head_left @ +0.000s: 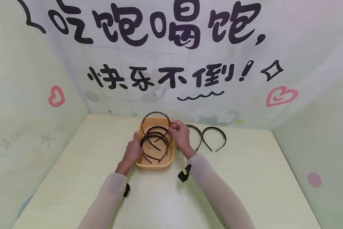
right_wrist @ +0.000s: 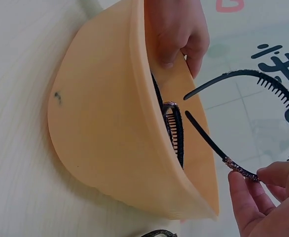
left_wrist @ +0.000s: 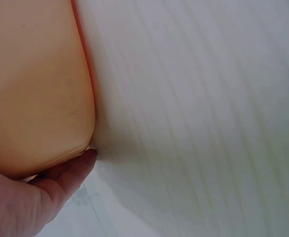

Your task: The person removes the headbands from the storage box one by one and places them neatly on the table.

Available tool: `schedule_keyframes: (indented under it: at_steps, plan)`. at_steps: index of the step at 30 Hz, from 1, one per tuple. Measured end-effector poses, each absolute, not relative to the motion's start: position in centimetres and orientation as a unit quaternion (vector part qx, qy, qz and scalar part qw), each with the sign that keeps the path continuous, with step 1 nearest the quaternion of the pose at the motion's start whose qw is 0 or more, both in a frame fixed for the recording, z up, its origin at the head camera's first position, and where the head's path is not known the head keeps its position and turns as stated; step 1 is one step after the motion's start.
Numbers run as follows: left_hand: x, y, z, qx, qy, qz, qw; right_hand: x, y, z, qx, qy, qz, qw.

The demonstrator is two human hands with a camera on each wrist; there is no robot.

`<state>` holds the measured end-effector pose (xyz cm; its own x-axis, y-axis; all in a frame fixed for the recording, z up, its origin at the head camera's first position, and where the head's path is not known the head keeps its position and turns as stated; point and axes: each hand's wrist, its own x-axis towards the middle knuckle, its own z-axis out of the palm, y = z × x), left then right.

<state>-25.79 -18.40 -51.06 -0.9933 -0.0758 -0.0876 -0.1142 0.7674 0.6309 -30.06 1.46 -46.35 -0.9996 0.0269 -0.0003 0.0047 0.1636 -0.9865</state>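
Note:
My right hand point(head_left: 180, 135) pinches one side of a black toothed headband point(head_left: 156, 112) between thumb and fingers. In the right wrist view the headband point(right_wrist: 228, 161) has a glittery stretch at the pinch, and its two tips point towards the opening of an orange plastic bin point(right_wrist: 105, 113). More black headbands point(head_left: 154, 136) lie inside the bin, overlapping one another. My left hand point(head_left: 133, 151) grips the bin's left side, thumb over the rim. Seen from the left wrist, the fingers of the left hand point(left_wrist: 55, 190) lie along the bin's outer wall point(left_wrist: 41, 94).
To the right of the bin, a headband point(head_left: 200, 135) lies partly hidden behind my right hand. Beside it rests another headband point(head_left: 223, 135) on the pale wood-grain table point(head_left: 245, 178). Printed sheets point(head_left: 171, 105) with lettering enclose the table at the back and both sides.

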Motion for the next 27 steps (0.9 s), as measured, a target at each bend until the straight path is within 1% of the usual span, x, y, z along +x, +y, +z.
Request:
schedule_keyframes:
  at_steps: [9, 18, 27]
  plan:
    - [-25.8, -18.4, -51.1, -0.056, 0.937, 0.343, 0.035, -30.0, 2.0, -45.9, -0.007, -0.769, 0.64, -0.008]
    - [-25.8, -18.3, -51.1, -0.065, 0.936, 0.344, 0.045, -29.8, 4.2, -45.6, -0.014, -0.757, 0.652, -0.046]
    - [-25.8, -18.4, -51.1, -0.061, 0.937, 0.342, 0.039, -28.3, 7.5, -46.0, -0.006, -0.74, 0.662, -0.114]
